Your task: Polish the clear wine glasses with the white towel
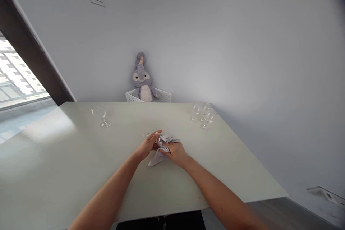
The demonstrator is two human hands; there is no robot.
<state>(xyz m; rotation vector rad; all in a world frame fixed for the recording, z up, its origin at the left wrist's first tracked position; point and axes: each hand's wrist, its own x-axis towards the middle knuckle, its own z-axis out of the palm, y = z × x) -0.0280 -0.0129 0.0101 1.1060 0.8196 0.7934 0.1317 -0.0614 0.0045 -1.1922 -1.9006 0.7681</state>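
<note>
Over the near middle of the table, my left hand is closed around a clear stemmed glass, which lies tilted on its side. Part of the glass pokes out past the fingers on the left, faint and hard to make out. My right hand grips a pale grey cloth and presses it against the bowl end of the glass. One corner of the cloth hangs down toward the tabletop. Whether the right fingers reach inside the bowl I cannot tell.
A single stemmed glass stands at the left of the pale table. Several more stemmed glasses cluster near the right edge. Behind the table, a grey plush toy sits in a white basket against the wall.
</note>
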